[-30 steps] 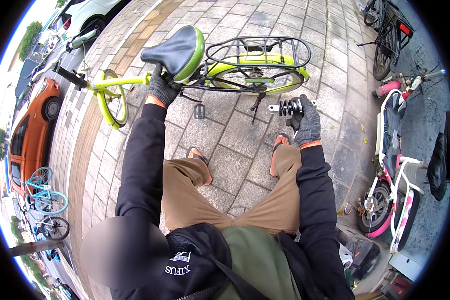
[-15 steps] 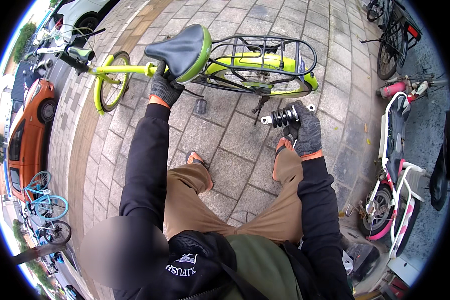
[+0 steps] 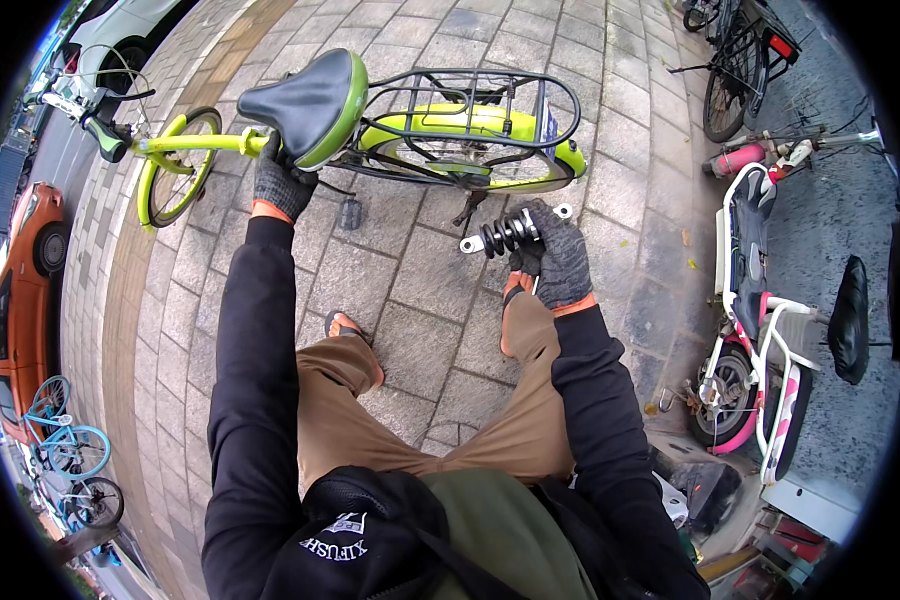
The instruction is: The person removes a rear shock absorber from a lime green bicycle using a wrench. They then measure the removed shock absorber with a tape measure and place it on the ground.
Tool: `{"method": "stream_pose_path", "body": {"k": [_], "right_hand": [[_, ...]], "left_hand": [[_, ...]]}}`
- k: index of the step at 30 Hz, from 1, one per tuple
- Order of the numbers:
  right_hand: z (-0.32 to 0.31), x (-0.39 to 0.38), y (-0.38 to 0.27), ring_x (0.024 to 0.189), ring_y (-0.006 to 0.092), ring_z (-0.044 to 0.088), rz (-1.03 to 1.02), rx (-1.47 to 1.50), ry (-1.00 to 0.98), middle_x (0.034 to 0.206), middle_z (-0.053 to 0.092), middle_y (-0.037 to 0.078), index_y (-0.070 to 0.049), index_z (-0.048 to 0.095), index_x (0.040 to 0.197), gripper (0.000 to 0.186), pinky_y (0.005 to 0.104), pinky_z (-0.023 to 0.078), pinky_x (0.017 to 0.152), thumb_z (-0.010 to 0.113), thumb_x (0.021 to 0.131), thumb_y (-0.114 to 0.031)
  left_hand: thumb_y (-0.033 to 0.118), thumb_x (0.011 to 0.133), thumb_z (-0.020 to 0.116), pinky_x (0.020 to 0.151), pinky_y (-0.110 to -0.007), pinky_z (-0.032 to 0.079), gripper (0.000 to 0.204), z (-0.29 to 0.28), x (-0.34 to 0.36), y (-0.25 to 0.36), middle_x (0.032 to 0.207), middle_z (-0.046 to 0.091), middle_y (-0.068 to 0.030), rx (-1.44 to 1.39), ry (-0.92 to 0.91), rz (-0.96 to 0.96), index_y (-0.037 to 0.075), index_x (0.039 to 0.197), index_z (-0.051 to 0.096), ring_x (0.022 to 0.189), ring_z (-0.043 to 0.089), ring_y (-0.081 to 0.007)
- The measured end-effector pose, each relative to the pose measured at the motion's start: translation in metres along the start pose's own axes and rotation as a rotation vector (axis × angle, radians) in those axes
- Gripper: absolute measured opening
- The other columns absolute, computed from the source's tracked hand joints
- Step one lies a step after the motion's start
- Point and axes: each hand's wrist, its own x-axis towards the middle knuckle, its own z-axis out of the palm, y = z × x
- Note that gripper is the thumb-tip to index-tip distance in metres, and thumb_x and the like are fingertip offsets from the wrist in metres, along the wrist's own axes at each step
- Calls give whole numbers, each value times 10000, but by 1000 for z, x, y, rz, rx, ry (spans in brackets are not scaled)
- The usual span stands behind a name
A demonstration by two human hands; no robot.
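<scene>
"Where's the coil-spring shock absorber (image 3: pixel 508 233)?"

"In the gloved right hand (image 3: pixel 558 258), closed round its body with both ends poking out, above the paving (image 3: pixel 425 285)."

"And the left hand (image 3: pixel 284 188)?"

"Gripping the near edge of the saddle (image 3: pixel 305 105), probably to steady the yellow-green bicycle (image 3: pixel 400 132), leaving the other free for the shock."

Soft, even daylight reaches my left hand (image 3: pixel 288 186) and right hand (image 3: pixel 564 262), with only faint shadows on the paving (image 3: pixel 435 295). A dull sheen sits on the black saddle (image 3: pixel 305 108); the shock absorber (image 3: pixel 502 234) in my grip looks fairly crisp. Toward the black-cornered, blue-fringed rim, the orange car (image 3: pixel 20 290) bends and details get mushy.
</scene>
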Motion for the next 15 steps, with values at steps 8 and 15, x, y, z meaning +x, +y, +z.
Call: {"method": "stream_pose_path", "body": {"k": [8,15], "right_hand": [[11,-10,-6,604,117,582,6,-94,-58,867,666,31,-48,686,1187,369,279,494,541,608,1049,-381],[40,-10,12,566,53,471,-51,-86,-116,804,608,-15,-62,671,1232,366,230,384,484,612,1052,-376]], "left_hand": [[444,979,664,397,-293,296,282,17,-107,-99,657,486,49,254,85,-104,166,940,636,435,368,-113],[367,1053,586,498,-226,382,366,84,-220,-146,854,669,23,1093,-387,217,80,1266,668,577,472,-37]]}}
